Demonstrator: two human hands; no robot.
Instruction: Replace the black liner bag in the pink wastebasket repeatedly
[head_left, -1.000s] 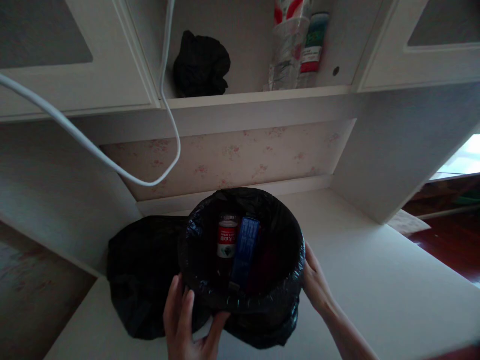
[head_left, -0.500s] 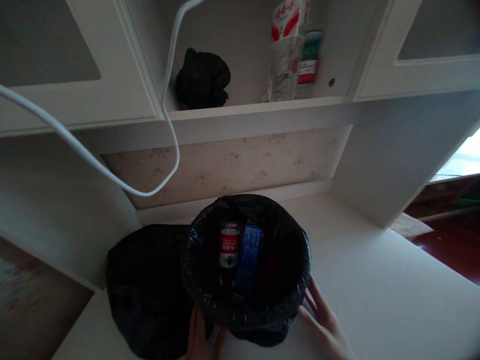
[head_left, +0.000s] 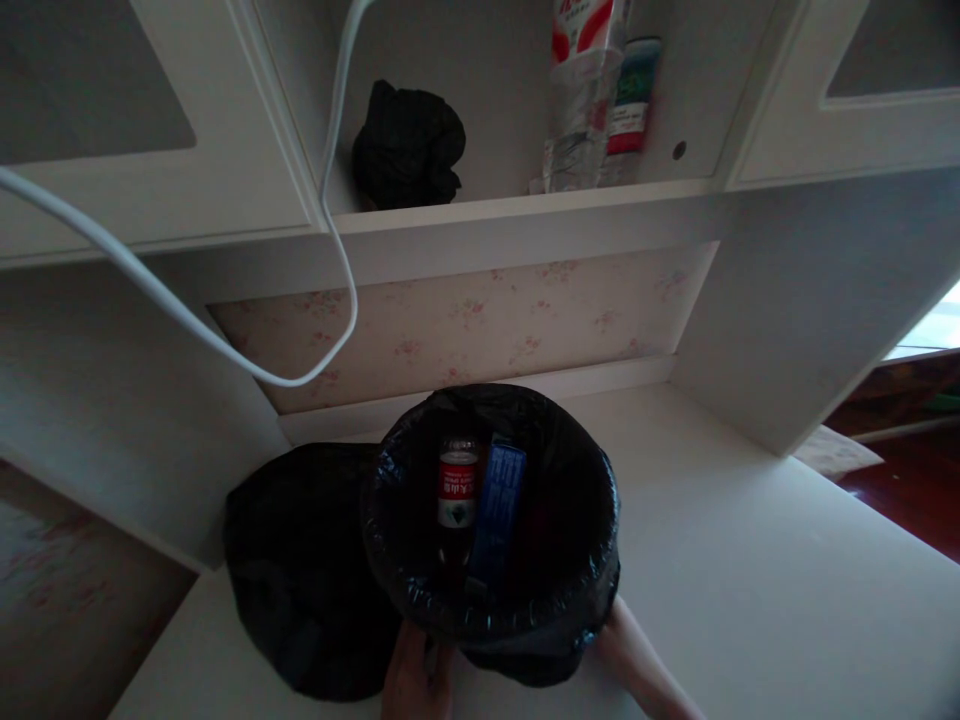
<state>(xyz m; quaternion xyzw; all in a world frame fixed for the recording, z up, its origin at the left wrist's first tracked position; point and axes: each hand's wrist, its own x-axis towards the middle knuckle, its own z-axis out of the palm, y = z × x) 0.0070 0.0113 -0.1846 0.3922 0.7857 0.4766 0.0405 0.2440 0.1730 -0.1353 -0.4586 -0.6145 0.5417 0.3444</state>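
A round trash can (head_left: 491,625) lined with a black plastic bag stands tilted toward me on the white desk. Inside it lie a bottle (head_left: 457,490) with a red and white label and a narrow blue box (head_left: 499,510). My left hand (head_left: 418,672) grips the can low on its near left side, fingers partly hidden under the rim. From the right, my right hand (head_left: 619,640) holds the can's lower side, its fingers out of sight behind the bag. Touching the can on the left is a large black bag-covered bundle (head_left: 307,570).
A white cable (head_left: 277,380) hangs in front of the cabinet. On the shelf (head_left: 510,205) above are a crumpled black bag (head_left: 409,145), a clear plastic bottle (head_left: 581,110) and a green, white and red container (head_left: 634,95). White side panels flank the desk (head_left: 720,560).
My right hand has slid inward behind the can, its spread fingers now hidden. My left hand has moved slightly right, closer under the rim. The view has shifted a little.
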